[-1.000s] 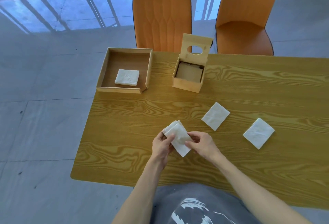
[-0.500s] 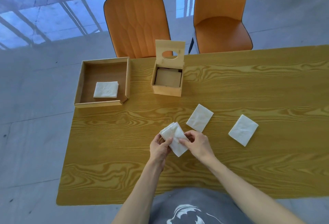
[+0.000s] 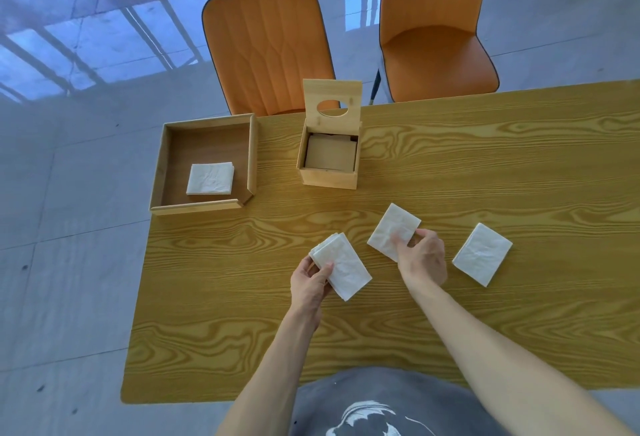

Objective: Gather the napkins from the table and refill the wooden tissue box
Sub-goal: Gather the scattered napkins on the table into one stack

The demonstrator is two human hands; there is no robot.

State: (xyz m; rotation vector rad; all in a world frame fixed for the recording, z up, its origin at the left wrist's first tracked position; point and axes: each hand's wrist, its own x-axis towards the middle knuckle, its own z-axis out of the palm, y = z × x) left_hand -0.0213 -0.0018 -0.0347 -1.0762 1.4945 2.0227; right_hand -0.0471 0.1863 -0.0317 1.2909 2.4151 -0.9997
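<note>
My left hand point(image 3: 310, 283) holds a small stack of white napkins point(image 3: 343, 267) just above the table. My right hand point(image 3: 420, 255) rests its fingers on the edge of another white napkin point(image 3: 391, 229) lying flat to the right of the stack; thumb and fingers pinch its near corner. A third napkin point(image 3: 481, 254) lies further right, untouched. The wooden tissue box point(image 3: 329, 158) stands behind them with its lid tilted up and back, a brown insert showing inside. One more napkin point(image 3: 210, 177) lies in the wooden tray point(image 3: 166, 162) at the left.
The wooden table point(image 3: 519, 165) ends close to the tray's left side and near my body. Two orange chairs point(image 3: 266, 44) stand behind the far edge, the right chair point(image 3: 436, 51) turned sideways. Grey tiled floor surrounds the table.
My right hand has let go of the stack and moved right onto the middle napkin. My left hand keeps the stack. The camera view shifted.
</note>
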